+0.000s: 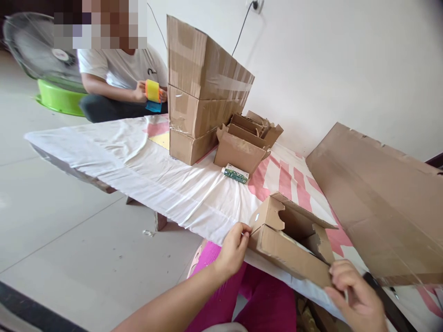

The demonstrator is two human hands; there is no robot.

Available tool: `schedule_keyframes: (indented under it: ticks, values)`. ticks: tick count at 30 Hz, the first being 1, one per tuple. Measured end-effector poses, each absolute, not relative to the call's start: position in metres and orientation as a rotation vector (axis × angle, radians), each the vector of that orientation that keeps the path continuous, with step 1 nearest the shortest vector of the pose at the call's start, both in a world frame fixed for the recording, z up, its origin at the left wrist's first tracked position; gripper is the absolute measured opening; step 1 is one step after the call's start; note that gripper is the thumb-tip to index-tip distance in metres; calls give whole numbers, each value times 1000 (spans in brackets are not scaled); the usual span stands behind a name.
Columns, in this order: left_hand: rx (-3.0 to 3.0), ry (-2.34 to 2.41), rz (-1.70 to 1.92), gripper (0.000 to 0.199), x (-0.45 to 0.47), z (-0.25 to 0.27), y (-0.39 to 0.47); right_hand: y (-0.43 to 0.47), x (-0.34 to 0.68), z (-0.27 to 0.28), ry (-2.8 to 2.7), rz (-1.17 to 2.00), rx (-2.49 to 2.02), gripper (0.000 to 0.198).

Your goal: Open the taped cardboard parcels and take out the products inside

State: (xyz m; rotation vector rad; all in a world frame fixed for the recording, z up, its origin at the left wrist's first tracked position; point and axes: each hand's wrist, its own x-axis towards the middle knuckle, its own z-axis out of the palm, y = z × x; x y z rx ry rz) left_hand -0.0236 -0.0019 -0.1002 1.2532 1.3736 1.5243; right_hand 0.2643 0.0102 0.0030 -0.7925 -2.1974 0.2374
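Observation:
An open cardboard box [294, 253] rests at the table's near edge, its lid flap raised at the back and notched side flaps standing up. The thumb and fingers of my left hand [234, 246] are closed on its left corner. At the opposite end, my right hand [356, 290] pinches the box's right front corner between thumb and bent fingers. Something pale shows inside the box, mostly hidden by the front wall. Beyond it lies a small green and white carton [236, 174].
Taped cardboard boxes [183, 110] are stacked behind, beside several open boxes [240, 150]. A large cardboard panel [377, 203] stands at right. A white and pink cloth [138, 170] covers the table. Across it sits a person [117, 74] holding something yellow and blue, near a fan [38, 50].

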Motion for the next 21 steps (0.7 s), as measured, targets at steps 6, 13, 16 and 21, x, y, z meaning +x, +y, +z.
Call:
schedule_keyframes:
  ticks: [6, 13, 16, 21]
  values:
    - [1148, 1159, 1419, 32, -45, -80, 40, 5, 252, -19, -2402, -473, -791, 33]
    - [1062, 920, 1319, 49, -55, -81, 61, 4, 253, -19, -2401, -470, -788, 33]
    - [982, 926, 1312, 41, -54, -89, 66, 5, 252, -20, -2401, -466, -781, 33]
    - [878, 939, 1281, 39, -53, -92, 71, 6, 252, -21, -2400, -473, -770, 31]
